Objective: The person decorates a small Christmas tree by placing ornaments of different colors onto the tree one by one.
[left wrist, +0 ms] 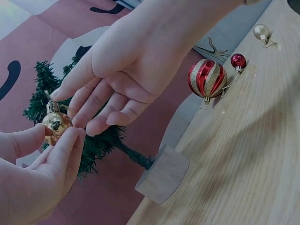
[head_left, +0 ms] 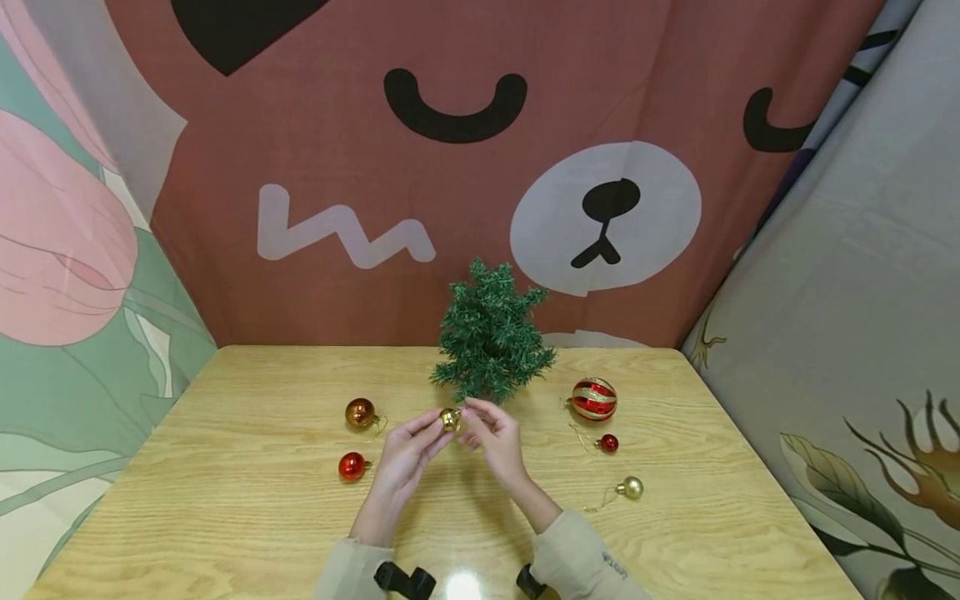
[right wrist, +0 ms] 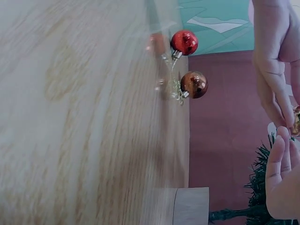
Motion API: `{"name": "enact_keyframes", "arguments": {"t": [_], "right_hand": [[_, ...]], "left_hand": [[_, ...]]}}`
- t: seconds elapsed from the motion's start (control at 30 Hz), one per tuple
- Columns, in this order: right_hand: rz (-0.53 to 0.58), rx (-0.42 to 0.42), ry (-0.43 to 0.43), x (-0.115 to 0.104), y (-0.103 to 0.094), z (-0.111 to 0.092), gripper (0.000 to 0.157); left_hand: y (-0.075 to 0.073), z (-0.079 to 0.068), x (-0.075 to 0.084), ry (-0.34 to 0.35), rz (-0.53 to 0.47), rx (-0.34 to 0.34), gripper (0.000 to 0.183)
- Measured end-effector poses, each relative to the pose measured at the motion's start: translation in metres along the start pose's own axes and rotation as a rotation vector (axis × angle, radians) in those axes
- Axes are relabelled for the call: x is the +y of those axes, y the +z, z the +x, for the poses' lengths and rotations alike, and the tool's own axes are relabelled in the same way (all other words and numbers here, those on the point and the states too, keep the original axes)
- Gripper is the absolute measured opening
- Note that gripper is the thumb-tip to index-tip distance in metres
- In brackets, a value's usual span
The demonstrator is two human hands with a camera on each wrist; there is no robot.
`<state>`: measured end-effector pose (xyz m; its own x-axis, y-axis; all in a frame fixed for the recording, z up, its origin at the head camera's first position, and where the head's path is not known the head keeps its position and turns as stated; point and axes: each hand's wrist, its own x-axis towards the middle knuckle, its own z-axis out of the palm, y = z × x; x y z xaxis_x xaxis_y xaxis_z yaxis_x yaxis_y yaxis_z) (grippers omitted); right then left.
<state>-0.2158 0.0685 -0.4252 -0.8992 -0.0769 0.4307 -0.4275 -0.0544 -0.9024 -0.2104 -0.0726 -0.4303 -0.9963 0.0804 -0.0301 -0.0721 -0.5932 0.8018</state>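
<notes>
My left hand (head_left: 403, 458) pinches a small shiny gold Christmas ball (head_left: 449, 419) between thumb and fingertips, above the table. At the ball's cap, the thumb and fingertips of my right hand (head_left: 501, 443) take hold of its thin gold string; its other fingers are loosely bent in the left wrist view. Just behind both hands stands a small green artificial Christmas tree (head_left: 491, 337), upright on a round pale wooden base (left wrist: 162, 174). No ornaments show on its branches. In the right wrist view, only an edge of the gold ball (right wrist: 296, 123) appears between the hands.
Left on the wood-grain table (head_left: 225, 508) lie a copper-brown ball (head_left: 360, 412) and a red ball (head_left: 352, 467). To the right are a large red-and-gold striped ball (head_left: 594, 399), a small dark red ball (head_left: 608, 443) and a pale gold ball (head_left: 632, 487). Printed curtains (head_left: 337, 308) surround the table.
</notes>
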Motion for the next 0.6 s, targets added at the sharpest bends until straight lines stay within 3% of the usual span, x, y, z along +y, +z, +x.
{"name": "enact_keyframes", "arguments": {"t": [0.3,0.6], "right_hand": [[0.074,0.004,-0.004,0.013,-0.004,0.005,0.022],[0.048,0.043,-0.022,-0.006,-0.003,0.003,0.014]], "left_hand": [[-0.001,0.001,-0.002,0.013,0.022,0.013,0.034],[-0.003,0.003,-0.004,0.028,0.052,0.027,0.033]]}}
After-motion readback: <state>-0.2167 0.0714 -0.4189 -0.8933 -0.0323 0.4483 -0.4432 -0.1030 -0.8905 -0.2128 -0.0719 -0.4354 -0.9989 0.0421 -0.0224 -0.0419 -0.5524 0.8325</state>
